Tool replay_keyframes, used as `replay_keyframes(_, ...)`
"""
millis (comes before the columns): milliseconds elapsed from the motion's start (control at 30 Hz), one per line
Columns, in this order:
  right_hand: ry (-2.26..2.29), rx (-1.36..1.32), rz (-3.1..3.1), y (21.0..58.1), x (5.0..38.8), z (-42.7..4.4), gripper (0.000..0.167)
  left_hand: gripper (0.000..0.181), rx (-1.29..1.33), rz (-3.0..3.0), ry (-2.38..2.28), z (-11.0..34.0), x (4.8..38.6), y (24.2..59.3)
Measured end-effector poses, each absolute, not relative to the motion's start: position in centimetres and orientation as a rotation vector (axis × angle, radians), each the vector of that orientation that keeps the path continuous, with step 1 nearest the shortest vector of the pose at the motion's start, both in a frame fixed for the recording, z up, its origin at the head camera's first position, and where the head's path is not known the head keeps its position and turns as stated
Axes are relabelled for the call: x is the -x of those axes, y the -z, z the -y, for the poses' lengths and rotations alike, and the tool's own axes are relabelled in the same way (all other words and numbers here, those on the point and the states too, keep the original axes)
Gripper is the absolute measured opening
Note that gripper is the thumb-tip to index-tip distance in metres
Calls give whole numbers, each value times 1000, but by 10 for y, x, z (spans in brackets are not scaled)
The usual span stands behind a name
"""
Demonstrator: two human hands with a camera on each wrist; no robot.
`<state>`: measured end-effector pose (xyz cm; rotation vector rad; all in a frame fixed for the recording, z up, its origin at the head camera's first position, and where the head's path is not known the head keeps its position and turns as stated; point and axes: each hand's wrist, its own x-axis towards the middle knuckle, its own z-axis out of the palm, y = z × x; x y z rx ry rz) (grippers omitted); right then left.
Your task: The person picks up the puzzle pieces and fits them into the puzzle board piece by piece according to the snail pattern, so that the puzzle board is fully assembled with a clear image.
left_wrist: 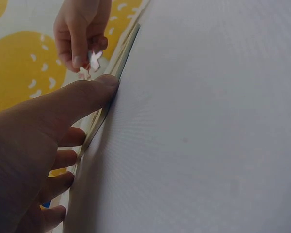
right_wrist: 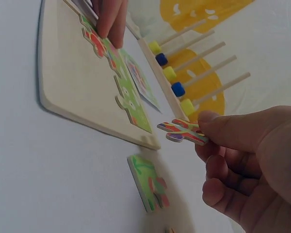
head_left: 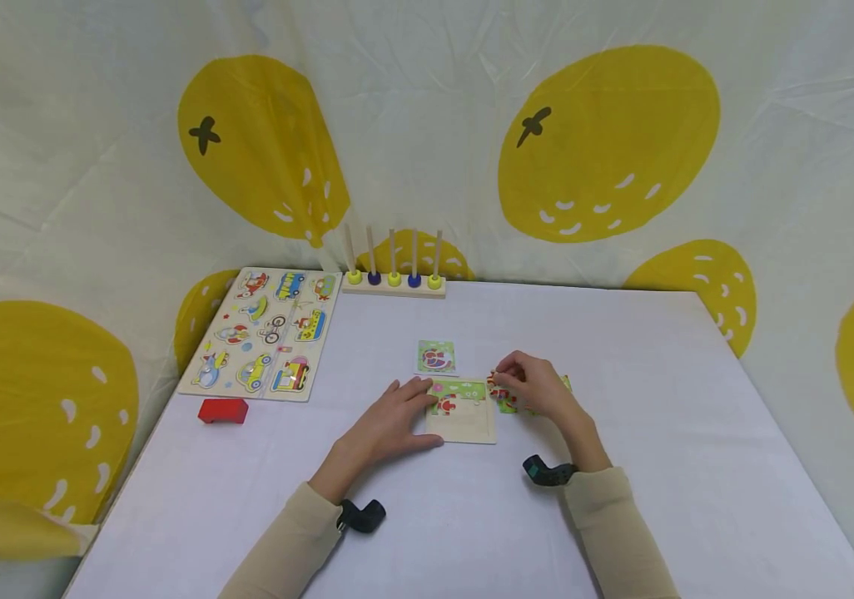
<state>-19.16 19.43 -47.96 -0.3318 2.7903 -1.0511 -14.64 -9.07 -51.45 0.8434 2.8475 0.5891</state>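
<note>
My left hand [head_left: 395, 420] rests at the left side of a wooden puzzle board [head_left: 464, 428]. Its thumb touches the board's near edge, seen in the left wrist view, and its fingertips press near the pieces at the far side. A row of joined green and red puzzle pieces [right_wrist: 131, 102] lies along the board's far side. Just right of the board, my right hand [head_left: 539, 387] pinches a red and purple puzzle piece [right_wrist: 183, 131] between thumb and fingers, above the table. Below it lies a loose green puzzle piece [right_wrist: 146, 182]; others are partly hidden by the hand.
Behind the board lies a small picture card [head_left: 436, 358]. A peg stand [head_left: 394, 287] with yellow and blue beads stands at the back. To the left are a vehicle puzzle board [head_left: 258, 333] and a red block [head_left: 222, 410]. A fruit-patterned cloth [head_left: 427, 125] hangs behind the table.
</note>
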Motion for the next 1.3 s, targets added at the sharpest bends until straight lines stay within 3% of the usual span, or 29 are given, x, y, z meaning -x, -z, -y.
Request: replay_keyframes(1300, 1006, 558, -2675, 493, 180, -150, 7, 73, -847, -2849, -574, 91, 148, 516)
